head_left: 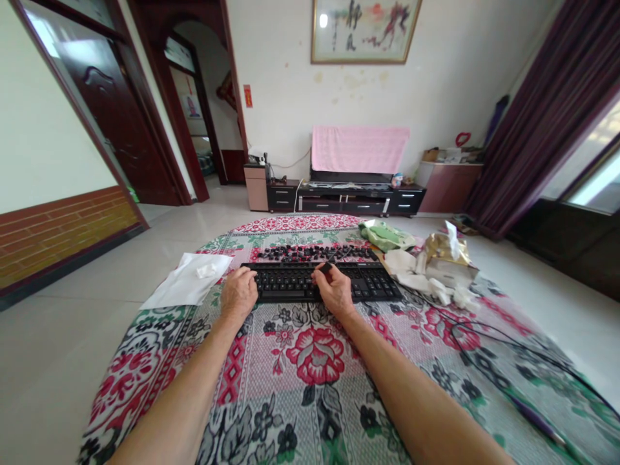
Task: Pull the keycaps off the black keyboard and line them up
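A black keyboard [285, 283] lies flat across the patterned tablecloth, with keys removed from part of it. My left hand [239, 292] is closed around the keyboard's left end. Over its middle, my right hand [336, 292] pinches a small black keycap [326, 266] between thumb and fingers; the fingers partly hide it. Just behind the keyboard, many loose black keycaps [310, 252] are scattered in a long row.
White paper [186, 281] with a crumpled tissue [206, 270] lies left. On the right are a green bag [386, 235], a gold tissue box [448, 261], crumpled tissues [440, 292], a black cable [513, 345] and a purple-and-green pen-like tool [537, 421]. A TV cabinet [346, 200] stands beyond.
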Tool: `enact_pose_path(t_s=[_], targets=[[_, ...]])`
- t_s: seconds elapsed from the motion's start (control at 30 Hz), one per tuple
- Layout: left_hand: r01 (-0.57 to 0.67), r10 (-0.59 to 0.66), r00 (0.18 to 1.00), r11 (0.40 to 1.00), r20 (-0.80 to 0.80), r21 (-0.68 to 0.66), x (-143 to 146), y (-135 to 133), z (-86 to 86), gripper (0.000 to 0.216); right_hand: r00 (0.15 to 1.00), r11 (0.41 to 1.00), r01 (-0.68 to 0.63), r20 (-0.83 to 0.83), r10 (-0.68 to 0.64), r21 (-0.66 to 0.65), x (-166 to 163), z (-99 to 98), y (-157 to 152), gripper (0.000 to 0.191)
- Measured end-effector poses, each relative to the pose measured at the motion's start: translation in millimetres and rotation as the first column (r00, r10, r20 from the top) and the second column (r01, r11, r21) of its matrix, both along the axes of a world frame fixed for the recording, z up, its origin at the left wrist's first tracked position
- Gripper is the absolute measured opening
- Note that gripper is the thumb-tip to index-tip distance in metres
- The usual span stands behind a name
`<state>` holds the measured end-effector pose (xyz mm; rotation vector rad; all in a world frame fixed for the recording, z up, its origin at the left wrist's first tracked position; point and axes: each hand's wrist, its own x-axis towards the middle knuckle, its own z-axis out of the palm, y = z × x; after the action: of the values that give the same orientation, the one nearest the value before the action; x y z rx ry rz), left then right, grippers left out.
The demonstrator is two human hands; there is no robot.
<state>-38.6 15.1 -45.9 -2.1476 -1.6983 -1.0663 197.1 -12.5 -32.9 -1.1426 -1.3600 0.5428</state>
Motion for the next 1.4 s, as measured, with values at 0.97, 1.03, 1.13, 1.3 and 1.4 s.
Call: enact_pose_path(t_s=[0.97, 1.03, 1.13, 1.3, 1.4], targets=[[-0.028, 0.047, 0.951, 0.997, 0.307, -0.066, 0.9, -5.0, 7.2, 0.052, 0.999, 1.0, -0.016, 0.042, 0.016, 0.003, 2.0, -1.1, -0.3, 0.021], [-0.029, 0.048, 0.957, 0.997, 0.286, -0.071, 1.2, -5.5, 7.0, 0.048, 0.999, 1.0, -0.022, 0.044, 0.022, 0.005, 2.4, -1.2, -0.5, 0.021], [-0.025, 0.041, 0.979, 0.997, 0.199, -0.079, 2.1, -5.6, 5.8, 0.043, 0.999, 1.0, -0.022, 0.04, 0.022, 0.005, 2.8, -1.6, -0.5, 0.021], [-0.038, 0.047, 0.988, 0.997, 0.144, -0.066, 1.6, -2.6, 1.8, 0.042, 0.996, 1.0, -0.008, 0.086, 0.006, 0.022, 3.3, -2.7, 0.0, 0.02], [-0.012, 0.017, 0.993, 0.999, 0.119, -0.042, -0.9, 0.6, -1.0, 0.04, 0.996, 1.0, -0.002, 0.095, -0.001, 0.031, 2.9, -3.7, 0.4, 0.02]])
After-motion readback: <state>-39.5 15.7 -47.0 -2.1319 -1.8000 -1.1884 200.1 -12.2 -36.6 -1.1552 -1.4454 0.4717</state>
